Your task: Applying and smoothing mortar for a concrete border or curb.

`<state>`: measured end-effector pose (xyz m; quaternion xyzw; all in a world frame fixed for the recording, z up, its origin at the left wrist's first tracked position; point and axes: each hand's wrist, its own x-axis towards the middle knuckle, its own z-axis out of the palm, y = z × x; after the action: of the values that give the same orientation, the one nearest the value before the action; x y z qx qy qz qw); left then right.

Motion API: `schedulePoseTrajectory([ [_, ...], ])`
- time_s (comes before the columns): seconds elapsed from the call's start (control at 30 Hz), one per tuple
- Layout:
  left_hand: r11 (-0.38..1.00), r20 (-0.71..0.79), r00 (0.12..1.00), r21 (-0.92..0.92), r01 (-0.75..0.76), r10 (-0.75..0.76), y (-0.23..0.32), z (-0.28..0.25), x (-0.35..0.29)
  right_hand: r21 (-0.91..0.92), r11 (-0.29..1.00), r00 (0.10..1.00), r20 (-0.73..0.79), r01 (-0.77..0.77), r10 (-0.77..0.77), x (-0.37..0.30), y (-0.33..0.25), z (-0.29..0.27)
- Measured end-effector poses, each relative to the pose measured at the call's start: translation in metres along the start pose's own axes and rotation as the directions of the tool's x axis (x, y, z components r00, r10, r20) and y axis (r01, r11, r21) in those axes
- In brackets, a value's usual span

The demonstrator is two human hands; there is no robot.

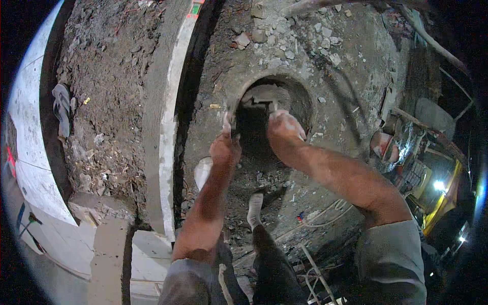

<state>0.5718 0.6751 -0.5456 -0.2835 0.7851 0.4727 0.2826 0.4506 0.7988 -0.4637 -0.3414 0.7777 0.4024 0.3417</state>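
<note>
A round, dark pan (310,101) sits on the rubble-strewn ground in front of me, with grey wet mortar in its far part. My right hand (284,126) is closed at the pan's right side, around the handle of a trowel. The trowel's bent metal neck (263,101) shows over the mortar; its blade is hard to make out. My left hand (225,146) is closed at the pan's left edge, whitish stuff on its fingers. My fingers hide part of the rim there. Mortar also coats my right hand.
A long pale strip (169,122) runs along a trench at the left. Past it lie a grey sandal (62,109) and white slabs (35,117). Broken stones (325,43) lie beyond the pan. At the right are a reddish-white container (384,146) and a bright lamp (439,186).
</note>
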Motion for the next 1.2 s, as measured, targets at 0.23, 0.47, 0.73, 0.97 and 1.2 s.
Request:
schedulePoseTrajectory([
  [0.23,0.972,-0.255,0.939,0.06,-0.225,0.233,0.046,0.03,-0.011,0.064,0.978,0.967,-0.175,0.2,-0.186,-0.065,0.099,0.004],
  [0.47,0.999,-0.051,0.998,-0.005,-0.047,0.047,0.065,0.019,-0.017,0.328,0.941,0.994,-0.097,0.079,-0.049,0.024,0.12,0.03],
  [0.73,0.98,-0.311,0.929,0.05,-0.193,0.199,0.059,0.03,-0.013,0.33,0.944,0.945,-0.301,-0.018,0.123,0.033,0.023,0.116],
  [0.97,0.992,-0.139,0.984,0.072,-0.1,0.109,0.054,0.016,-0.016,0.534,0.779,0.938,-0.088,0.329,-0.336,-0.059,0.071,0.073],
  [1.2,0.988,-0.245,0.961,-0.055,-0.147,0.13,0.066,0.015,-0.021,0.569,0.817,0.977,-0.106,-0.095,0.187,0.027,0.109,0.112],
])
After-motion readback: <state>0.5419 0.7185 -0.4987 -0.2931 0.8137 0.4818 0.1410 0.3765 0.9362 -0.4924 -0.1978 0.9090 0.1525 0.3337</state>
